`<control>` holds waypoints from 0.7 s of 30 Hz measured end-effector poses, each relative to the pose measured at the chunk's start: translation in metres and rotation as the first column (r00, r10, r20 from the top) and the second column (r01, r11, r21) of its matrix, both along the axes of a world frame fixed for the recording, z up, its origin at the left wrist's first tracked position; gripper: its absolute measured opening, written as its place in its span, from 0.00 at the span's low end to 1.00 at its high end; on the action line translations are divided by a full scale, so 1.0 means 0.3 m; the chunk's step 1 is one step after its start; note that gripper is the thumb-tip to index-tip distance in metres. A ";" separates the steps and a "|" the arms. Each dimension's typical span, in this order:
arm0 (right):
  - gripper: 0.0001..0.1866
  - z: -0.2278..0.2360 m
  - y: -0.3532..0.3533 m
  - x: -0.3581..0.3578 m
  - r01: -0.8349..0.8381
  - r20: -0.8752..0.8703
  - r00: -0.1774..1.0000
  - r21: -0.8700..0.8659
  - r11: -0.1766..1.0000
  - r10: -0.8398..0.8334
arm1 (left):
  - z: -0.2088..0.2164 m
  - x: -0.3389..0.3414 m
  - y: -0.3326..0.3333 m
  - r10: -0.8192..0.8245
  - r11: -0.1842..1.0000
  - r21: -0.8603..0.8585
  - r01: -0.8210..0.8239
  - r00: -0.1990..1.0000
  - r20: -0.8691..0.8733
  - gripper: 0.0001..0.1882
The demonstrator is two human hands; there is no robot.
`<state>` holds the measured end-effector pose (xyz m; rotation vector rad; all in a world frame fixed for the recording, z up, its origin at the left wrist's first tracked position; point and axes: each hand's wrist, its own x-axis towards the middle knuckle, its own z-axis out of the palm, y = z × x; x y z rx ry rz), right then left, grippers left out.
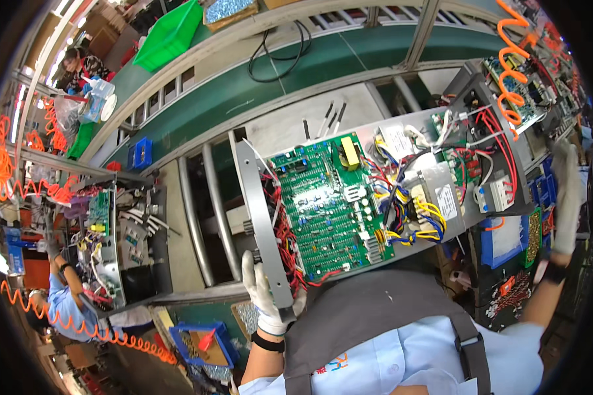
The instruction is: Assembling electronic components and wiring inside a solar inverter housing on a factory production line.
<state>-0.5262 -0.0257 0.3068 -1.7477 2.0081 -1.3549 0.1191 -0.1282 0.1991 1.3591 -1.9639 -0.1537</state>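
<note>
An open electronics chassis lies across the bench in front of me. It holds a green circuit board (pixel 326 204), a grey transformer (pixel 435 194) and bundles of red, yellow and blue wires. My gloved left hand (pixel 265 293) grips the lower end of the chassis's grey metal end panel (pixel 257 204). My gloved right hand (pixel 565 194) is stretched out at the far right, fingers straight, beside the chassis's dark right end panel (pixel 517 155). Whether it touches the panel is unclear. It holds nothing that I can see.
Metal rollers (pixel 207 210) and a green conveyor belt (pixel 296 79) run behind the chassis. Another person (pixel 66 299) works on a second open chassis (pixel 112 237) at left. Blue bins (pixel 201 342), a green bin (pixel 168 36) and orange coiled hoses (pixel 510 72) surround the bench.
</note>
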 end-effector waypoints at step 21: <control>0.29 -0.158 -0.480 0.758 0.060 0.926 0.356 -0.156 0.986 0.125 | -0.060 0.101 -0.082 0.469 0.883 0.295 -0.365 0.716 -0.518 0.27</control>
